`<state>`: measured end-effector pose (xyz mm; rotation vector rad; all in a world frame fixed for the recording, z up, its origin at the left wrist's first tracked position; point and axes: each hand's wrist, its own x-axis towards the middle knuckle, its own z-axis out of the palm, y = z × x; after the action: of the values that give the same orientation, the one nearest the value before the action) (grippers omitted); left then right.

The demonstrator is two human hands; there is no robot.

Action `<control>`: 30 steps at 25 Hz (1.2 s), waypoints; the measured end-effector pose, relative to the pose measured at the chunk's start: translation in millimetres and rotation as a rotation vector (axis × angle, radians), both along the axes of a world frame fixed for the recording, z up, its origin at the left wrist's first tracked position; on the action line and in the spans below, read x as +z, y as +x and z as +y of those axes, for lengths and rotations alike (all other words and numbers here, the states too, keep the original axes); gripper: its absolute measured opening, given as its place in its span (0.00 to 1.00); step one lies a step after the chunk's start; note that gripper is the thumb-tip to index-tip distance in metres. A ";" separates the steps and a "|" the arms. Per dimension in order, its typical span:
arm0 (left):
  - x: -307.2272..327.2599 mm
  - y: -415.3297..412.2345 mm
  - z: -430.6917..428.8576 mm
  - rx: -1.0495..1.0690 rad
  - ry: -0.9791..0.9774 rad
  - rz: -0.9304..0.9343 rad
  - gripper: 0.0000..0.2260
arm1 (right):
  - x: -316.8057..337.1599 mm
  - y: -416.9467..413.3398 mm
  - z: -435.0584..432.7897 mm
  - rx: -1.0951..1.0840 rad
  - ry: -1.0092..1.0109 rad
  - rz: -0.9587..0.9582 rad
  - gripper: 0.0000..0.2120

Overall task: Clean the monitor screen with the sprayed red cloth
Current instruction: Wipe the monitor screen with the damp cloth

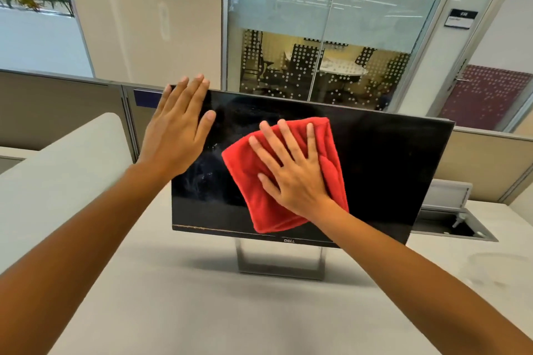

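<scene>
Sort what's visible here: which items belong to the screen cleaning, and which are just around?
In use: black flat monitor; folded red cloth pressed flat under right hand; left hand steadying the monitor's top left corner.

Just around: pale grey desk; open cable hatch; beige partition.

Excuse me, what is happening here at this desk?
A person is cleaning a monitor on the desk. The right hand presses a red cloth flat against the middle of the dark screen. The left hand rests open on the upper left corner. Smudges show left of the cloth.
</scene>
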<state>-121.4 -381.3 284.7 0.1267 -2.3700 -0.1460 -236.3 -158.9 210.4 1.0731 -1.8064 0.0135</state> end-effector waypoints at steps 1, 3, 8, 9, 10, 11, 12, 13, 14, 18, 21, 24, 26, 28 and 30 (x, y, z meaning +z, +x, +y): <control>-1.2 0.6 -0.7 -0.007 -0.005 -0.003 0.27 | -16.9 7.6 -8.0 0.043 0.096 0.007 0.30; -1.8 1.8 -4.6 -0.022 -0.012 -0.005 0.27 | -53.4 19.0 -11.9 0.082 0.273 0.018 0.30; -1.9 0.8 -2.4 -0.087 0.065 0.029 0.25 | -61.2 11.7 10.8 0.063 0.447 0.107 0.32; -1.1 0.5 -1.1 -0.080 0.066 0.043 0.24 | -44.1 7.9 10.5 0.034 0.362 0.107 0.31; -0.6 0.7 -0.6 -0.060 0.051 0.055 0.24 | -24.8 3.7 8.3 -0.009 0.248 0.098 0.31; 0.1 1.0 -0.7 -0.034 0.030 0.062 0.23 | -5.0 -0.8 4.2 -0.063 0.123 0.088 0.30; 1.1 1.4 -1.3 -0.014 0.016 0.065 0.23 | 13.2 -4.9 -1.2 -0.124 0.004 0.075 0.30; 1.9 1.6 -2.0 -0.008 0.013 0.065 0.23 | 27.7 -7.2 -8.4 -0.179 -0.108 0.059 0.30; 2.9 1.7 -2.7 -0.013 0.018 0.064 0.22 | 36.9 -7.2 -16.7 -0.222 -0.201 0.040 0.30; 3.5 1.2 -2.5 -0.039 0.042 0.071 0.23 | 13.4 8.7 -45.9 -0.176 -0.210 -0.004 0.27; 1.6 1.1 -1.5 -0.056 0.068 0.072 0.24 | -49.3 28.8 -43.2 -0.050 0.019 -0.032 0.27; 0.9 3.6 -3.2 -0.073 0.066 0.064 0.24 | -100.8 37.1 -13.8 0.003 0.305 -0.001 0.28; 0.6 4.6 -4.0 -0.083 0.062 0.063 0.24 | -102.1 33.0 2.1 0.029 0.423 0.053 0.28; 0.4 4.2 -3.9 -0.095 0.075 0.067 0.23 | -75.6 26.5 3.2 0.034 0.348 0.055 0.28; 0.0 3.7 -3.3 -0.101 0.097 0.074 0.23 | -29.4 16.0 -7.8 -0.023 0.089 0.023 0.27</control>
<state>-117.7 -384.6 284.7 0.0473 -2.2964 -0.3093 -220.3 -166.7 181.1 1.1102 -1.8124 -0.0939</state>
